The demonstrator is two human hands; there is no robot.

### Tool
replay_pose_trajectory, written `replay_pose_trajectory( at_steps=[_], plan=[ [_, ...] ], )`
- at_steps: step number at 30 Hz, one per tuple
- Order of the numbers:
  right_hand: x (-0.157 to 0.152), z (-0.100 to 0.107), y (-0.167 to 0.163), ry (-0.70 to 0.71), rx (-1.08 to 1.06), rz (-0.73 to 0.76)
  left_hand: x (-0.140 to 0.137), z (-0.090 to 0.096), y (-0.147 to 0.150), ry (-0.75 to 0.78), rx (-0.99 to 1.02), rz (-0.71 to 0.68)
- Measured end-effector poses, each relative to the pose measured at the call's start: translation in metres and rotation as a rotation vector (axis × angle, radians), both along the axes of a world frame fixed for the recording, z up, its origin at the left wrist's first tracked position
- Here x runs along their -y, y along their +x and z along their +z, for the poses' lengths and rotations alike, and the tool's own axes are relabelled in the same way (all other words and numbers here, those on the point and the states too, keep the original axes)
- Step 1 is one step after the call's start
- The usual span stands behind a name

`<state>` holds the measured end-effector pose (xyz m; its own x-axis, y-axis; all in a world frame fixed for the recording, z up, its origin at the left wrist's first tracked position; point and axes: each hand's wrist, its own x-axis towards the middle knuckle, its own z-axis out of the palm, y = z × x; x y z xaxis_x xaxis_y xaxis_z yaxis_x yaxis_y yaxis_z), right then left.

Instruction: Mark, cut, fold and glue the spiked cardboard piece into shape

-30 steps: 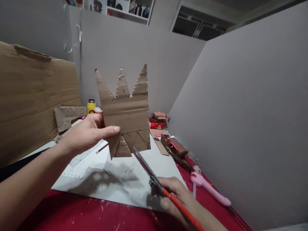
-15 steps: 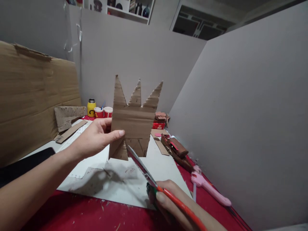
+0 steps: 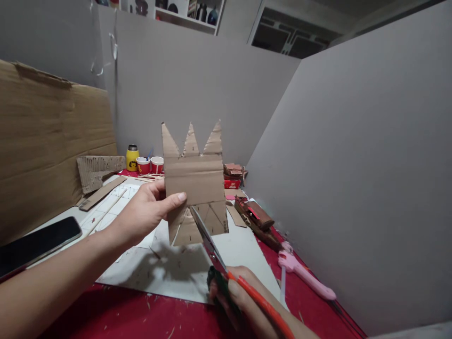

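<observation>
From here, my left hand (image 3: 144, 209) hides most of its fingers behind the flat brown, three-spiked cardboard piece (image 3: 194, 186), clamped upright under the thumb. My right hand (image 3: 245, 292) grips metal-bladed, orange-handled scissors (image 3: 214, 254), handle cut off below; blades slant up beside the left thumb, contact unclear.

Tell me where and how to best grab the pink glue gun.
Probably by the pink glue gun's slim handle, from above on the near side: its end lies nearer the person, the bulkier head farther. The right hand holds scissors, so free it first.
</observation>
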<state>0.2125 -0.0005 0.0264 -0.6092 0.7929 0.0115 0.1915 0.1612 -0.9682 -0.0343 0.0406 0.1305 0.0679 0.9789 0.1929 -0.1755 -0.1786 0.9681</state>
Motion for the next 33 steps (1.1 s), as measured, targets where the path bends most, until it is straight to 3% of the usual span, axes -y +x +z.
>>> replay_pose_trajectory(
  at_steps=[12, 19, 25, 33],
  plan=[
    [0.006, -0.006, 0.005, -0.014, 0.004, -0.015, 0.001, -0.003, 0.000, -0.080, -0.020, -0.038],
    [0.011, -0.015, 0.010, -0.062, 0.014, -0.071, 0.000, -0.003, -0.001, -0.088, -0.010, -0.083],
    [0.019, -0.028, 0.014, -0.114, -0.085, -0.238, -0.002, -0.002, -0.004, -0.073, -0.004, -0.154],
    [0.022, -0.033, 0.016, -0.146, -0.097, -0.247, 0.000, 0.002, -0.005, -0.057, -0.016, -0.165]
  ],
)
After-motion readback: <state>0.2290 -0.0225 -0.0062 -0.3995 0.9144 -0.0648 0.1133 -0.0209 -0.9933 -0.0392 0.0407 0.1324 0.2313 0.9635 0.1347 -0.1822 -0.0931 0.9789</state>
